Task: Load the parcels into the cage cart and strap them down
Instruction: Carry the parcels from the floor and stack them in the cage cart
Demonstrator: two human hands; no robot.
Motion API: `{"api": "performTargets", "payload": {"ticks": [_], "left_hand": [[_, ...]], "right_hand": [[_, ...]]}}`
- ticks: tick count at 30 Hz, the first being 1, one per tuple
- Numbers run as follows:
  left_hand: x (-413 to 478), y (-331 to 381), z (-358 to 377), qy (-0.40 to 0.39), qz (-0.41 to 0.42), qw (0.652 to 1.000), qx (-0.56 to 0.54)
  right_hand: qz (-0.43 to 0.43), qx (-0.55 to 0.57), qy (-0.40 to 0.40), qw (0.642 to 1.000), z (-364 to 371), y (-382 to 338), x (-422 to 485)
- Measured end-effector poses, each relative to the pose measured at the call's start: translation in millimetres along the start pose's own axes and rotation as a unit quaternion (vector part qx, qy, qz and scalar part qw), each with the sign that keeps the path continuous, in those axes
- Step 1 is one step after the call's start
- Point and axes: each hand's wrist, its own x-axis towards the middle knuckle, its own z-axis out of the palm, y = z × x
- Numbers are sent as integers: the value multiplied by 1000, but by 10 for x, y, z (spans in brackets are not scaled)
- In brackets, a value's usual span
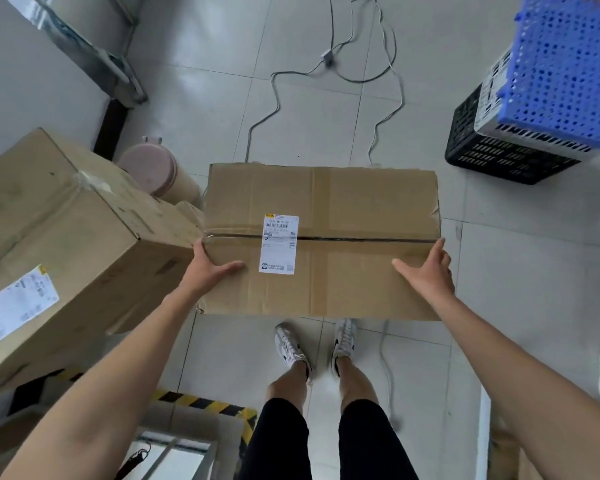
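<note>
Head view: flat brown cardboard parcel (321, 242), taped along its centre seam, at frame centre above the feet. Left hand (210, 270) at its 9 o'clock edge and right hand (426, 271) at 3 o'clock grasp it, palms pressed to its sides. Step judged: carrying toward the cart, which is not identifiable here; next, a level lift over the rim. White shipping label (278, 244): print illegible. Larger brown cardboard box (66, 244) at 9 o'clock.
</note>
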Motion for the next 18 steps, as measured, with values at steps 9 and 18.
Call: {"api": "performTargets", "payload": {"ticks": [9,18], "left_hand": [[-151,172,9,41,1,998,-53],[-1034,1310,-396,112,69,985,-107]], "right_hand": [[-21,105,-28,994,-346,29,25],[-137,121,-6,983,-1655,-522,-258]]}}
